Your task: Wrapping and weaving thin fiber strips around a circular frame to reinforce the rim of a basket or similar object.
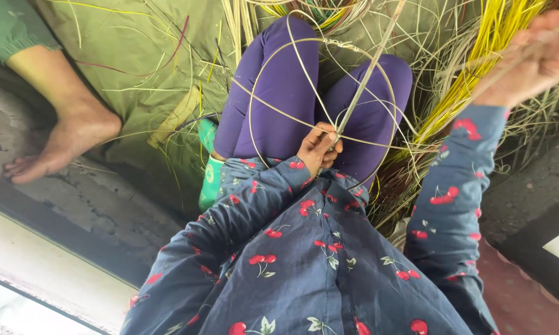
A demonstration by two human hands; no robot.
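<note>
My left hand (318,147) is closed on the crossing point of a round frame of thin pale cane strips (304,49), held over my lap in purple leggings. A stiff cane rod (366,74) runs up from that grip toward the top of the view. My right hand (534,56) is raised at the upper right, blurred, fingers closed on a thin strand pulled out to that side. Both sleeves are dark blue with a red cherry print.
Bundles of yellow and pale cane strips (478,68) lie at the upper right and top. An olive green cloth (137,62) covers the ground at left. Another person's bare foot (68,139) rests on the concrete floor (106,205) at left. A green object (208,177) sits by my knee.
</note>
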